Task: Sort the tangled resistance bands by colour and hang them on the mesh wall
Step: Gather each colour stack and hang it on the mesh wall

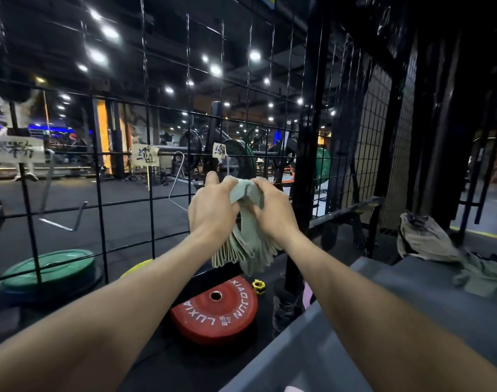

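While facing the black wire mesh wall (pixel 145 193), we clutch a bundle of pale green fabric resistance bands (pixel 246 239): left hand (pixel 210 207) and right hand (pixel 272 207) grip closed tight on it.

Dim gym, ceiling spotlights (pixel 254 55), dark rubber floor (pixel 123 199), red weight plate (pixel 213 312), possibly barbell racks (pixel 213 142) behind.

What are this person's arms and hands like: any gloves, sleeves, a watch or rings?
Both arms are bare for as far as the picture shows them; no sleeve is visible. The left hand and the right hand wear no gloves. No watch, wristband or bracelet shows on either wrist, and no rings can be seen, though some fingers are hidden.
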Demonstrator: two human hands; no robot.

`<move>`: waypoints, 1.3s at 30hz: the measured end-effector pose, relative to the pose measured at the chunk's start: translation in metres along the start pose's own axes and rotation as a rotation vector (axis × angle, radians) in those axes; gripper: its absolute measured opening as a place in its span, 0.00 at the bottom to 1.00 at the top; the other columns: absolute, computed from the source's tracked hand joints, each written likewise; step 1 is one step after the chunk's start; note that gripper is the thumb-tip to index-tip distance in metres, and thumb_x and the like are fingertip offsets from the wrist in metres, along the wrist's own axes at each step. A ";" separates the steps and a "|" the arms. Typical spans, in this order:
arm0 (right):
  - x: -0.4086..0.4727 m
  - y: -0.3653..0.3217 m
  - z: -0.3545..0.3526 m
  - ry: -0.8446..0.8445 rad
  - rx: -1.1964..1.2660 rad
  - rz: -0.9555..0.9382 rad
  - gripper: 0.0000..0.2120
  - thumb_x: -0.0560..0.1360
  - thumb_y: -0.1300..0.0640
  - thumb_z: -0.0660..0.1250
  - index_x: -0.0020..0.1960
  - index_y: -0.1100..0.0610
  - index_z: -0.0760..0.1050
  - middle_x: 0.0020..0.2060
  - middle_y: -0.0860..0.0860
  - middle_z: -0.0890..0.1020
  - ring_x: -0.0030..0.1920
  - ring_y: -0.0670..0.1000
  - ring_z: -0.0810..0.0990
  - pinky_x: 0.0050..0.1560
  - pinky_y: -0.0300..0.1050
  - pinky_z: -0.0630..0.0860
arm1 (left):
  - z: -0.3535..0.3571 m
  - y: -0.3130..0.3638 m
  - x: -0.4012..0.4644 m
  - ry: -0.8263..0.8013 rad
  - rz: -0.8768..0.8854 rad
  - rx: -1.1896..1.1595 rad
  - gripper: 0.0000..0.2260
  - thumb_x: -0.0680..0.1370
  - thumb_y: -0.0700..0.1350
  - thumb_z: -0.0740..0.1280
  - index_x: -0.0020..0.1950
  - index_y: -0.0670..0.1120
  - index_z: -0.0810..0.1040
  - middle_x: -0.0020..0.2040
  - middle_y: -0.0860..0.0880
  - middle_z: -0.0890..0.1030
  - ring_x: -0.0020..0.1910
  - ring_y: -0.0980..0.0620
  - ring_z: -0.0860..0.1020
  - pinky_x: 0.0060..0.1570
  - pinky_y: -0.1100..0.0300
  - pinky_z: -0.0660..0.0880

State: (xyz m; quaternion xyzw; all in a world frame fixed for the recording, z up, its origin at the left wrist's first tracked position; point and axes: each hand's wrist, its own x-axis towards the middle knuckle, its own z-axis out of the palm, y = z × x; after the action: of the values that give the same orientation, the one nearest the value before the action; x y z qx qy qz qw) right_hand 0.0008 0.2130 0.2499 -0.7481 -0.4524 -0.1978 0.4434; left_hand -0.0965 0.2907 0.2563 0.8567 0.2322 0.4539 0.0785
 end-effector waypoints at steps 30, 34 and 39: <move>-0.004 0.009 0.001 -0.074 0.044 0.124 0.19 0.73 0.65 0.65 0.62 0.55 0.70 0.51 0.53 0.79 0.53 0.54 0.77 0.54 0.49 0.75 | 0.021 0.003 -0.020 -0.024 -0.158 -0.249 0.20 0.74 0.43 0.68 0.65 0.46 0.68 0.58 0.46 0.67 0.56 0.45 0.71 0.52 0.56 0.68; -0.010 0.014 0.005 -0.109 0.016 0.120 0.23 0.73 0.64 0.66 0.65 0.52 0.67 0.52 0.54 0.80 0.52 0.56 0.78 0.54 0.54 0.76 | 0.018 -0.002 -0.023 -0.019 -0.203 -0.220 0.19 0.74 0.44 0.68 0.64 0.50 0.70 0.58 0.48 0.69 0.56 0.48 0.70 0.50 0.58 0.65; -0.017 0.014 0.012 -0.041 0.040 0.138 0.21 0.74 0.68 0.63 0.64 0.53 0.70 0.51 0.53 0.81 0.52 0.54 0.79 0.53 0.46 0.75 | 0.024 -0.006 -0.025 -0.023 -0.203 -0.296 0.24 0.75 0.45 0.68 0.70 0.52 0.67 0.60 0.49 0.69 0.57 0.50 0.69 0.49 0.62 0.63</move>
State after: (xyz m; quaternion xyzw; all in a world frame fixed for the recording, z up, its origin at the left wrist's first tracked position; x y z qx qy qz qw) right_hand 0.0031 0.2115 0.2252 -0.7724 -0.4126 -0.1426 0.4614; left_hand -0.0907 0.2856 0.2217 0.8132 0.2472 0.4630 0.2516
